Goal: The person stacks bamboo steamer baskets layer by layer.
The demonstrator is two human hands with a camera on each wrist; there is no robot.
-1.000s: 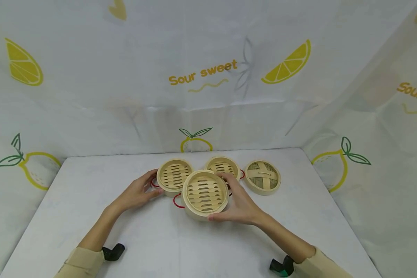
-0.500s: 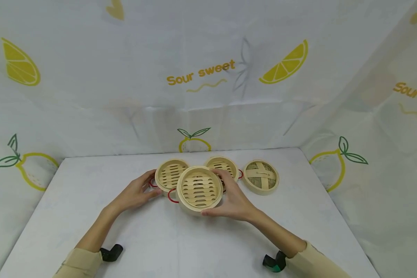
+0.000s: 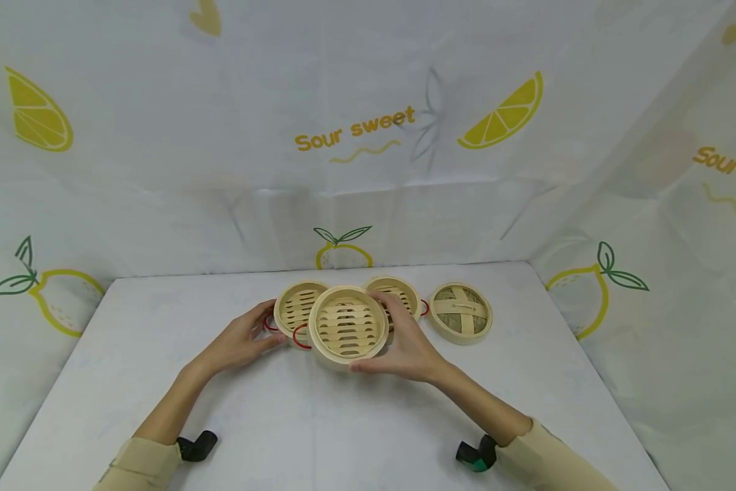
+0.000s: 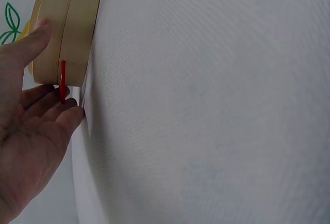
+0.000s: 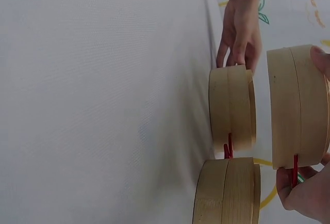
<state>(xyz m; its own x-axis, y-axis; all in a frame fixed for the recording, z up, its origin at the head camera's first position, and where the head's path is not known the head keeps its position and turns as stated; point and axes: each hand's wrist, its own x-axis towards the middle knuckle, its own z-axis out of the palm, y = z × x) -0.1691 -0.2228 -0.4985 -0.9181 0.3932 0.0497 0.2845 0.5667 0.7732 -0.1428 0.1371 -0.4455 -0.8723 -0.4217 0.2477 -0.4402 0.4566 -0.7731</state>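
Note:
My right hand (image 3: 406, 349) grips a small round bamboo steamer basket (image 3: 348, 326) with a slatted base and red side loops. In the right wrist view this raised basket (image 5: 296, 105) is clear of the table and of the two baskets standing there. My left hand (image 3: 241, 341) holds the side of the left standing basket (image 3: 290, 310); the left wrist view has the thumb on its wall (image 4: 77, 28) and the other fingers near its red loop (image 4: 63, 82). In the head view the raised basket partly covers both standing baskets.
Behind my right hand stands another steamer basket (image 3: 398, 288). A round woven bamboo lid (image 3: 462, 311) lies to its right on the white table (image 3: 318, 436). A white cloth backdrop (image 3: 269, 211) with lemon prints rises at the table's back edge.
My right hand has carried its steamer basket left and farther back, now overlapping the left standing basket more in the head view. The left hand keeps its place on that basket.

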